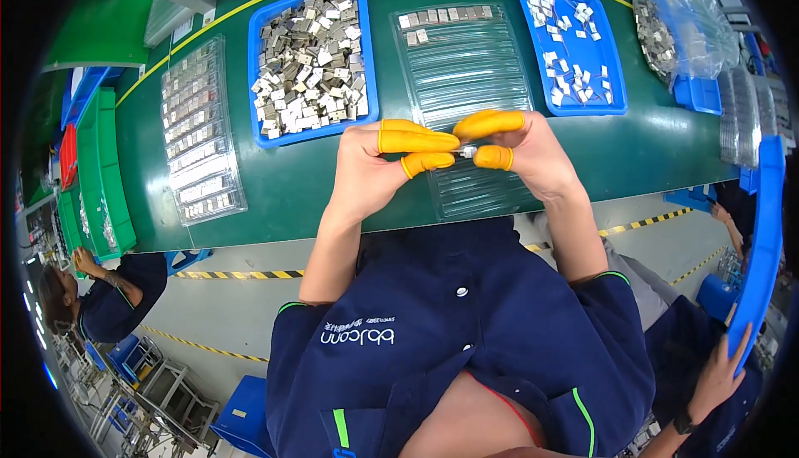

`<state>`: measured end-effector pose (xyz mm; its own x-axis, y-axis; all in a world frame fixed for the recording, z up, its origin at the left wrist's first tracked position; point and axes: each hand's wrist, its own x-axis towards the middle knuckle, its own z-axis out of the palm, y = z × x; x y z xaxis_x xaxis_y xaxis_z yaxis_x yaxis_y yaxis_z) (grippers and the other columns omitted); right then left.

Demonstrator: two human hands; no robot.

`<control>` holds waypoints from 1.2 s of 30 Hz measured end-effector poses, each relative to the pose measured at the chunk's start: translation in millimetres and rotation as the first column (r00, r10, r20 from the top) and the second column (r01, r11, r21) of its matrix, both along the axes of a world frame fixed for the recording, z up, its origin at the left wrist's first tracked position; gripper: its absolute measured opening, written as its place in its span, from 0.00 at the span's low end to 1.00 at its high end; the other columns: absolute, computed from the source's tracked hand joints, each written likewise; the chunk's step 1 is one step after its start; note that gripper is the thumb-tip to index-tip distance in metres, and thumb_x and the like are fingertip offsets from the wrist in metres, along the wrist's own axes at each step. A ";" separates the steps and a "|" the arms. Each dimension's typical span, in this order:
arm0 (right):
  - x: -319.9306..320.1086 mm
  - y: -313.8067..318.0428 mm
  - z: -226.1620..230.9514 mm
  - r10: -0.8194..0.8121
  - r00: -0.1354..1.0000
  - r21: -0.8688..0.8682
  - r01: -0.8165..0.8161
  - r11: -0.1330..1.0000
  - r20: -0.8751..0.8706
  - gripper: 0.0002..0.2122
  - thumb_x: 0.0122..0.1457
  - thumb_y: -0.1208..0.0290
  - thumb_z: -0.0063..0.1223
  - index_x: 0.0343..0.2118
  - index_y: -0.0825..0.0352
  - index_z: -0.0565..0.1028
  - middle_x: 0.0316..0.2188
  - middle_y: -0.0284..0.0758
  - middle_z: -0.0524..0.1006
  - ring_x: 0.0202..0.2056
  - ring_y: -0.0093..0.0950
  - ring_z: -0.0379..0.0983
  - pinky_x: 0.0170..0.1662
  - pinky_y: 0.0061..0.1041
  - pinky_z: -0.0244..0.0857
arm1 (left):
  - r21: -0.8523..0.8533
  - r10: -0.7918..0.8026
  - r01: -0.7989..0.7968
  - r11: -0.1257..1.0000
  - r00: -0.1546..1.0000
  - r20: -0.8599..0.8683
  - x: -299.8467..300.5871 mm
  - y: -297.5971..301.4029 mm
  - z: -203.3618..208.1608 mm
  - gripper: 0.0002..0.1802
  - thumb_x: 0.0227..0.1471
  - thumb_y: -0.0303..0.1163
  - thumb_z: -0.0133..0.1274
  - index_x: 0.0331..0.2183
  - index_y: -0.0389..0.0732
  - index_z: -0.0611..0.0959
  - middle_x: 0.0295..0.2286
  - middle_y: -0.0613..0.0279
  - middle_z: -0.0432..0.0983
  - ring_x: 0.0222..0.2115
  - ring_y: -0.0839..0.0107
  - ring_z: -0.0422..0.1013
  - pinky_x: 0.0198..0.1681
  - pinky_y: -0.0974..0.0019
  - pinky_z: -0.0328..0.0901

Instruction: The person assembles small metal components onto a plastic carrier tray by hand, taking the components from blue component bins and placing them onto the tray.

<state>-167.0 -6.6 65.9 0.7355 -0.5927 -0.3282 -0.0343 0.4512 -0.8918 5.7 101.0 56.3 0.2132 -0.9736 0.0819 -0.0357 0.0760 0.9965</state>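
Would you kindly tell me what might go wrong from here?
The small part held between the left hand and right hand might slip from the yellow-covered fingertips onto the clear tray. The left hand also sits close to the heaped blue tray, so it might nudge it and spill pieces.

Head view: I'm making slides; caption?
Left hand and right hand, yellow finger-cotted, meet at a small part over a clear tray.
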 end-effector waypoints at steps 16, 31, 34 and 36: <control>39.1 -17.8 -3.6 0.130 0.977 -0.502 -0.199 0.842 -0.169 0.06 0.43 0.78 0.60 0.27 0.70 0.78 0.27 0.33 0.77 0.30 0.22 0.72 0.38 0.19 0.65 | 0.012 0.192 -0.192 0.981 0.981 0.030 -1.2 6.8 -15.8 0.14 0.41 0.19 0.57 0.35 0.36 0.81 0.29 0.57 0.78 0.30 0.75 0.73 0.34 0.75 0.69; 74.9 -75.4 -50.4 -0.395 0.911 -0.978 -0.174 -0.112 -0.117 0.07 0.39 0.72 0.60 0.25 0.61 0.80 0.28 0.32 0.77 0.38 0.29 0.68 0.48 0.30 0.57 | -0.077 0.316 -0.336 0.939 0.747 0.585 -25.6 14.4 -46.8 0.17 0.37 0.28 0.60 0.35 0.43 0.81 0.39 0.62 0.74 0.38 0.62 0.70 0.40 0.65 0.66; 76.1 -76.2 -62.7 -0.361 0.925 -0.985 -0.156 -0.073 -0.119 0.07 0.40 0.72 0.60 0.26 0.61 0.80 0.27 0.33 0.77 0.38 0.29 0.69 0.48 0.30 0.57 | -0.037 0.291 -0.341 0.939 0.736 0.611 -25.0 14.9 -49.0 0.18 0.37 0.28 0.60 0.36 0.43 0.81 0.41 0.61 0.73 0.40 0.63 0.69 0.42 0.66 0.65; 77.6 -74.7 -63.3 -0.353 0.922 -0.983 -0.179 -0.032 -0.156 0.08 0.41 0.72 0.59 0.27 0.61 0.80 0.28 0.33 0.77 0.39 0.30 0.68 0.47 0.30 0.57 | -0.033 0.287 -0.343 0.939 0.725 0.626 -27.2 16.3 -48.2 0.19 0.36 0.28 0.61 0.37 0.44 0.81 0.42 0.61 0.72 0.42 0.63 0.68 0.44 0.66 0.65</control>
<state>-89.4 -81.3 2.5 0.6719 -0.5479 0.4983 -0.4176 -0.8360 -0.3560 -21.5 117.3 8.1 0.4393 -0.8685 0.2297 -0.6469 -0.1284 0.7517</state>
